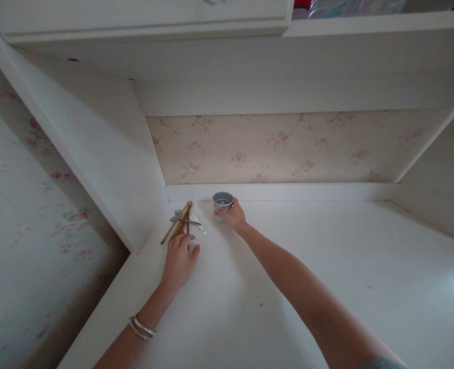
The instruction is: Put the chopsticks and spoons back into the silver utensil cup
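My right hand (234, 215) is wrapped round the side of a round silver metal cup (222, 197), which stands upright near the back of the white surface. Small light dots, perhaps holes, show in the cup's bottom. To its left lies a loose bundle of brown chopsticks (181, 220). A metal spoon (186, 221) rests across them, and a white-handled utensil (199, 225) lies at their right side. At the near ends of the chopsticks is my left hand (180, 259), its fingers bent and its thumb apart from them. Whether its fingertips touch the chopsticks is hard to see.
The white tabletop (327, 266) reaches back to a low ledge (280, 192) under floral wallpaper. A white side panel (107, 138) stands left of the chopsticks. Overhead hangs a white cabinet (145, 20), with plastic-wrapped things (350, 7) on its shelf at right.
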`<state>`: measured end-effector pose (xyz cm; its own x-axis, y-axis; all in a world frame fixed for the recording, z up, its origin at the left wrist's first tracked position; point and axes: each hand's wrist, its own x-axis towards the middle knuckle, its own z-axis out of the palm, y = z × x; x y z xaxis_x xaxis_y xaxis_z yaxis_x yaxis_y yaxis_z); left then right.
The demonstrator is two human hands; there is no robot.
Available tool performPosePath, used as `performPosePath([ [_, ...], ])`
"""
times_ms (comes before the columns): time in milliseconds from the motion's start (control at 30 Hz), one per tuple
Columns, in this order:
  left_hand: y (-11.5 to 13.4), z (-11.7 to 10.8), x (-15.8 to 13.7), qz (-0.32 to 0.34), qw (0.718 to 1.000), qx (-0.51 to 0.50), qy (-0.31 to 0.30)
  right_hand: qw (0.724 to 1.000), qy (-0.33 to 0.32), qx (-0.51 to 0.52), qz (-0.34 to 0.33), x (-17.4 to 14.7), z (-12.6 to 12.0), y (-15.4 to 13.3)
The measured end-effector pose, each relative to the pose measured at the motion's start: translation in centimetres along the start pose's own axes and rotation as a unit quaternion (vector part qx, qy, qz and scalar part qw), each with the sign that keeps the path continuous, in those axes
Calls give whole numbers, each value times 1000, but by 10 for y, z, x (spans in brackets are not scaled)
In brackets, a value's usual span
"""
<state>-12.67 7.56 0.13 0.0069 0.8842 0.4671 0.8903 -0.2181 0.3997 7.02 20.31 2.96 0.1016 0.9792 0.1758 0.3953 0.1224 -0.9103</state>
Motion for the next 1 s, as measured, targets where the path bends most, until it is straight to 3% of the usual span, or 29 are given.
performPosePath([
  [133, 21, -5, -18, -8, 994, -98, -55, 1000, -9, -19, -4, 17, 33, -8],
  [233, 28, -5, -20, -28, 983, -148, -101, 999, -20, -35, -2, 23, 46, -13],
  [467, 19, 4, -19, -55, 962, -195, -182, 996, -60, -55, 19, 8, 28, -19],
  [600, 18, 3, -21, -65, 958, -215, -177, 994, -104, -35, 13, -47, -8, -16],
  [800, 19, 0, -19, -82, 955, -230, -170, 974, -225, 4, 17, -166, -81, 5],
  [900, 35, 0, -20, -83, 964, -204, -151, 977, -211, -8, 10, -214, -111, 23],
  [1000, 65, 2, -28, -70, 973, -156, -155, 983, -161, -84, -26, -241, -127, 38],
])
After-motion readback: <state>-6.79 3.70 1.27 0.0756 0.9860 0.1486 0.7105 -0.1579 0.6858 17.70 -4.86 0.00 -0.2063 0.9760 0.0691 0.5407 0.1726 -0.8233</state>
